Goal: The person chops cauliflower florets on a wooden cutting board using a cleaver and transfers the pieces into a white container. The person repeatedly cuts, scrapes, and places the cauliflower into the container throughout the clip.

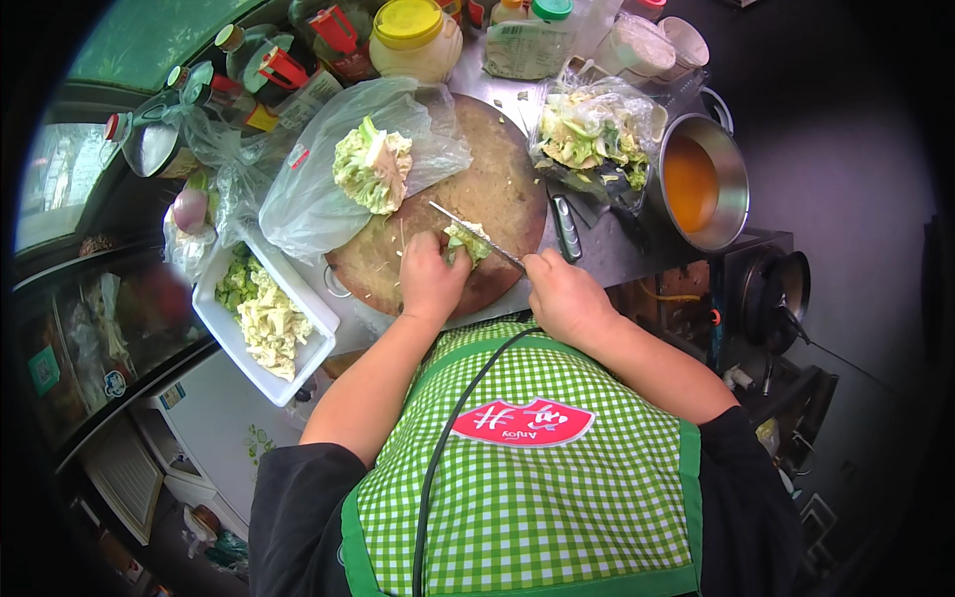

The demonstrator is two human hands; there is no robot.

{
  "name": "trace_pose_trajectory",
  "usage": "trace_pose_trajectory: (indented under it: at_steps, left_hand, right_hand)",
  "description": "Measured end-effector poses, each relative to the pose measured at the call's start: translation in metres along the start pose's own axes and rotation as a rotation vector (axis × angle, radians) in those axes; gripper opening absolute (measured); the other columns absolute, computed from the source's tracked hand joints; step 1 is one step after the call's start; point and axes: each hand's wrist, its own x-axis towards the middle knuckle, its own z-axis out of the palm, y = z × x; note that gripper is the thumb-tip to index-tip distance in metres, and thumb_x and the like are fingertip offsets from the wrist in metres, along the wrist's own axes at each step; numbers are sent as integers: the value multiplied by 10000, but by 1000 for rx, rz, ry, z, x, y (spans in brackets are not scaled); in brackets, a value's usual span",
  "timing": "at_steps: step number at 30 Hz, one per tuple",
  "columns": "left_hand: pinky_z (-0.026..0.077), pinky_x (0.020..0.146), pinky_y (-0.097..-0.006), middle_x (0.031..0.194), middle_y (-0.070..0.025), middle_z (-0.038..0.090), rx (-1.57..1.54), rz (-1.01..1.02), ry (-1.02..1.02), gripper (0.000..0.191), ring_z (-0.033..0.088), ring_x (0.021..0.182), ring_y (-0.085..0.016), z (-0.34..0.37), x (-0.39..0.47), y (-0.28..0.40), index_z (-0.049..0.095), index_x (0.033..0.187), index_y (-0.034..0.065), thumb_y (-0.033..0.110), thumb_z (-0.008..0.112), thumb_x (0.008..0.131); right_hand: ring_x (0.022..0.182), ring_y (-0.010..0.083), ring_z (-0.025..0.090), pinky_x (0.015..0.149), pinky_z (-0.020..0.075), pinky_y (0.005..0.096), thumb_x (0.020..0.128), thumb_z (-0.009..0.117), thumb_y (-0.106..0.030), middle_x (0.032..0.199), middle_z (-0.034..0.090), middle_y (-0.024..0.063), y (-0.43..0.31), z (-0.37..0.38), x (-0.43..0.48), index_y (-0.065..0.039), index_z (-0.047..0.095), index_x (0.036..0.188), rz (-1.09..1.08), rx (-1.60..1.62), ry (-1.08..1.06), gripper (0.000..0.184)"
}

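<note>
On a round wooden chopping board, my left hand grips a small piece of cauliflower near the front edge. My right hand is closed around the handle of a knife, whose thin blade slants up and left across that piece. Whether the blade has cut into it I cannot tell. Farther back, a larger cauliflower head rests on a clear plastic bag that overlaps the board's left side. Cut cauliflower florets and broccoli lie in a white plastic tub at the left.
Right of the board are a bag of vegetable trimmings, a grey-handled tool and a metal pot of orange liquid. Bottles and a yellow-lidded jar line the back. A shallot or onion sits behind the tub.
</note>
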Motion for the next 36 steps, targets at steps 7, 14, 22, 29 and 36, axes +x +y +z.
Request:
trace_pose_trajectory:
  at_steps: [7,14,22,29,36]
  left_hand:
    - [538,778,-459,883,-168,653,-4,8,-19,237,651,845,-364,-5,-1,-8,627,910,14,168,784,821]
    - [530,851,-473,947,-148,664,-45,80,-41,241,648,909,-368,-28,-2,-20,665,1001,19,118,786,818]
    - [514,905,-462,1085,-127,678,-60,198,60,246,621,996,-367,-31,-3,-23,702,1033,51,65,819,817]
    - [514,897,-442,1077,-121,683,-66,244,72,216,619,1005,-353,-28,-6,-30,696,990,51,67,819,814]
    - [509,884,-443,1045,-109,680,-66,277,127,186,615,985,-353,-23,-3,-23,705,948,54,51,819,800]
  right_hand:
    - [855,461,677,740,558,579,903,627,-80,1035,608,216,9,11,1,-32,546,1065,23,-28,36,188]
    - [864,474,669,740,559,573,906,632,-73,1026,619,213,27,22,4,-38,555,1086,71,3,83,199]
    - [841,424,677,712,566,542,875,653,-75,1006,603,192,6,1,-8,-58,558,1074,-110,-3,79,221]
    - [851,370,689,698,589,486,887,603,-39,1002,593,161,7,0,8,-43,567,1079,-95,-215,178,195]
    - [857,367,692,694,580,486,870,608,-40,1011,597,159,-7,12,21,-46,574,1089,-161,-182,68,221]
